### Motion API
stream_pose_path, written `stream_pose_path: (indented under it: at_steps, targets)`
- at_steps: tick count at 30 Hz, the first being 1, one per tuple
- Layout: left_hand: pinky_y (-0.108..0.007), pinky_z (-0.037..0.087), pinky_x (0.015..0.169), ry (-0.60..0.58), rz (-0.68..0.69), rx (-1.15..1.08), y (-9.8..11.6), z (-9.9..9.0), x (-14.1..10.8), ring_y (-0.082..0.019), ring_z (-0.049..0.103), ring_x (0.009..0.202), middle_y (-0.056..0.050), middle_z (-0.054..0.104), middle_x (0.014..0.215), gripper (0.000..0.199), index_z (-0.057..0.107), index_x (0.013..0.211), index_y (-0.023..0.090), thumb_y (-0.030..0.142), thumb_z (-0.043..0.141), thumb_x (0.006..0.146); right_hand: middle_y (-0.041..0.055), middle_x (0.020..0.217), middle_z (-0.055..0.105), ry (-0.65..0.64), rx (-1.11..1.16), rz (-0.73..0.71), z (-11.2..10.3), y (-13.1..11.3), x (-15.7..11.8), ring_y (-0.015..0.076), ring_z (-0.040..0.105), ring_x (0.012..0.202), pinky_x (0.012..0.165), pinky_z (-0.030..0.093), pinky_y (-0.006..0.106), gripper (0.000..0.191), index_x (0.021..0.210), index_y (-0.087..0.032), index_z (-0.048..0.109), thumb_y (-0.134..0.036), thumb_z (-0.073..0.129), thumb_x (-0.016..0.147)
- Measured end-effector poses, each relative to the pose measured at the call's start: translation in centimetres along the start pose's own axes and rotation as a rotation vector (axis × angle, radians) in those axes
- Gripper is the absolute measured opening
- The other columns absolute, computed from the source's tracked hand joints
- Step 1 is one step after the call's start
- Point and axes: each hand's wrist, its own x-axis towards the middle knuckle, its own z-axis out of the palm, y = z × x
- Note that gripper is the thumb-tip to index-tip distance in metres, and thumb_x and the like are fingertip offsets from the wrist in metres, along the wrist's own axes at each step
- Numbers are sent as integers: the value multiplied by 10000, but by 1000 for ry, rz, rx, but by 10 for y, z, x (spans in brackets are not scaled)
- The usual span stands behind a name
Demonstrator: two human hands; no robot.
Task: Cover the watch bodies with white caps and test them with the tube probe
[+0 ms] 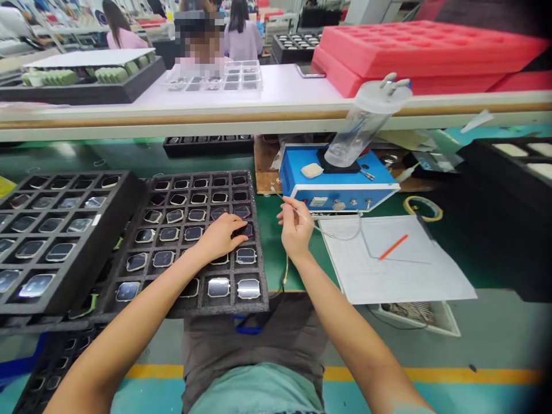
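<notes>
My left hand [224, 234] reaches into the dark foam tray [257, 270], its thumb and fingers closed about a dark-screened watch case [244, 230] in the right-hand column. Part of that watch case is hidden by the fingers. Around it, square compartments hold more watch cases, such as a silver one [246, 256] just nearer to me. To the right of the tray, my right hand [296, 227] pinches a thin pen-like tool [279, 195] with its tip pointing up and left. A thin clear hose [334, 236] trails from this tool to the right.
A second foam tray [125, 198] of watch cases stands left. Behind my right hand is a blue box [297, 164] carrying a clear cylinder [353, 132]. White papers [401, 282], an orange stick [393, 247] and a tape roll [422, 208] lie right. A shelf [276, 122] crosses above.
</notes>
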Motion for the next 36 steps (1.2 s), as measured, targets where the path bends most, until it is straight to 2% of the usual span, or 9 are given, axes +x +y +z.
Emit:
stream_pose_path:
  at_steps: [6, 9, 13, 19, 23, 26, 31, 33, 36]
  targets:
    - [-469, 535, 1025, -60, -69, 110, 11, -20, 12, -326, 666, 1149, -144, 744, 1171, 322, 738, 1228, 150, 293, 725, 939, 15, 908, 682, 101, 90, -22, -7, -17, 6, 108, 664, 638, 523, 534, 233, 244, 1087, -234, 738, -424, 602, 1015]
    - [-449, 506, 1071, -29, -159, 165, 7, -32, 30, -316, 642, 1224, -160, 704, 1261, 348, 690, 1282, 140, 327, 648, 991, 8, 885, 696, 108, 117, -61, -16, -33, 9, 104, 664, 621, 532, 544, 233, 223, 1074, -236, 740, -409, 614, 1013]
    - [-419, 545, 981, -70, -266, 236, 0, -37, 56, -326, 702, 1134, -176, 710, 1229, 341, 709, 1199, 120, 375, 632, 985, 4, 876, 704, 119, 127, -85, -33, -43, 12, 105, 669, 611, 541, 553, 240, 212, 1063, -230, 735, -399, 620, 1011]
    - [-405, 527, 1015, -179, -256, 324, 6, -39, 68, -336, 692, 1225, -147, 749, 1279, 371, 696, 1245, 166, 375, 679, 939, 3, 848, 695, 151, 48, -125, -45, -21, 9, 113, 663, 593, 541, 548, 249, 218, 1080, -216, 714, -372, 570, 1032]
    - [-402, 571, 917, -249, -265, 367, 8, -43, 72, -355, 744, 1135, -160, 786, 1214, 395, 696, 1271, 165, 341, 683, 919, 8, 823, 696, 121, -22, -172, -42, -5, 5, 129, 665, 599, 578, 567, 277, 221, 1090, -221, 708, -347, 532, 1043]
    - [-424, 580, 900, -266, -272, 407, 9, -52, 75, -374, 759, 1098, -164, 801, 1165, 443, 662, 1331, 157, 318, 651, 918, 24, 830, 716, 79, -44, -210, -42, -5, 4, 151, 684, 629, 623, 593, 312, 217, 1064, -229, 719, -346, 539, 1030]
    - [-454, 573, 951, -218, -178, 451, 22, -67, 101, -378, 731, 1181, -186, 743, 1325, 526, 509, 1466, 132, 364, 512, 994, 40, 842, 753, 86, -105, -322, -46, -22, 7, 192, 740, 736, 716, 640, 359, 216, 1046, -244, 703, -306, 499, 1010]
    - [-471, 575, 948, -243, -89, 473, 30, -62, 123, -394, 733, 1174, -206, 736, 1333, 492, 510, 1439, 117, 328, 495, 994, 31, 855, 769, 97, -170, -371, -46, -29, 12, 189, 753, 749, 721, 652, 350, 231, 1070, -253, 692, -275, 473, 999]
    - [-480, 599, 869, -302, 26, 499, 38, -43, 156, -424, 771, 1063, -249, 780, 1180, 358, 605, 1268, 99, 224, 541, 938, 9, 856, 781, 112, -263, -440, -46, -32, 24, 175, 771, 770, 720, 667, 321, 255, 1086, -271, 685, -253, 453, 983]
